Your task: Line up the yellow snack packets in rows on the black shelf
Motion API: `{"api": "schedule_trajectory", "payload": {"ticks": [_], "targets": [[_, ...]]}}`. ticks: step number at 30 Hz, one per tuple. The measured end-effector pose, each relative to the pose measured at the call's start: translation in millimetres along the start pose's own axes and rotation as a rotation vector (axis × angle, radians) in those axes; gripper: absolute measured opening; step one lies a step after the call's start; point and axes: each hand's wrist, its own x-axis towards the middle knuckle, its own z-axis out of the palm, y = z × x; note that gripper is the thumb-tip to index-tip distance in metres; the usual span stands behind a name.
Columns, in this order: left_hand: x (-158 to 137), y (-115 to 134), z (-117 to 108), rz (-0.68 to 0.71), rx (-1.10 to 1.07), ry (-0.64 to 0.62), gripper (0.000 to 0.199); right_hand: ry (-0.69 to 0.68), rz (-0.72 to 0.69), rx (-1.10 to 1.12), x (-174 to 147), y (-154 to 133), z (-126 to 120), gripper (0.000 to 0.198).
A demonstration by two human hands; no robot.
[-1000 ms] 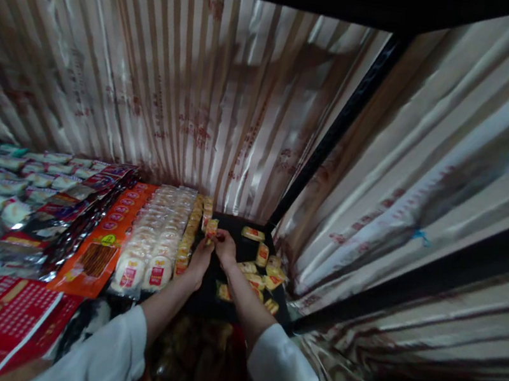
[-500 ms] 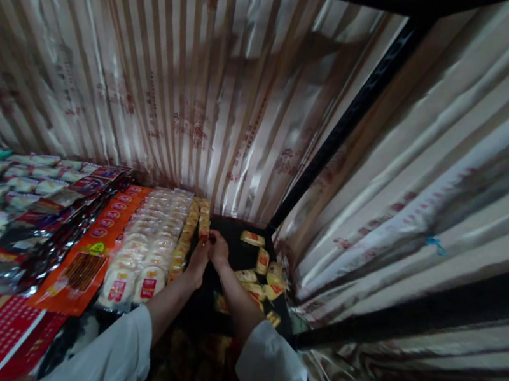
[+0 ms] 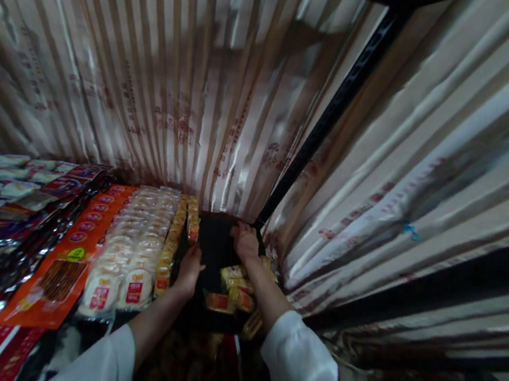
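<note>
My left hand [image 3: 191, 269] is at the near end of a short row of small yellow-wrapped snack packets [image 3: 193, 223]. Its fingertips touch or almost touch the front packet, the thumb stands apart, and I see nothing in it. Farther back on the right, my right hand [image 3: 246, 241] has its fingers curled over a snack packet [image 3: 234, 231]; only a brownish end shows, the rest is hidden. Loose yellow snack packets [image 3: 239, 288] lie scattered under and beside my right forearm on the black shelf surface [image 3: 213, 251].
Left of the short row stand a longer yellow row [image 3: 170, 248], two rows of round white packaged cakes [image 3: 135, 287] and orange bags [image 3: 60, 275]. Dark shiny packs [image 3: 60, 198] lie beyond. A black post [image 3: 322, 130] rises at the back corner before pleated sheeting [image 3: 180, 76].
My hands have come apart from the end of the short row. The right has moved back and right onto a loose packet; the left has dropped slightly nearer. The view has shifted a little.
</note>
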Motion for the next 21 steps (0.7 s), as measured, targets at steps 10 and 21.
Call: {"api": "schedule_trajectory", "payload": {"ticks": [10, 21], "targets": [[-11.5, 0.0, 10.6, -0.080, -0.002, 0.023, 0.024, -0.093, -0.062, -0.088, 9.0, 7.7, -15.3, 0.025], [-22.4, 4.5, 1.3, -0.027, -0.014, 0.000, 0.021, 0.033, -0.060, 0.159, -11.9, -23.9, -22.7, 0.018]]}}
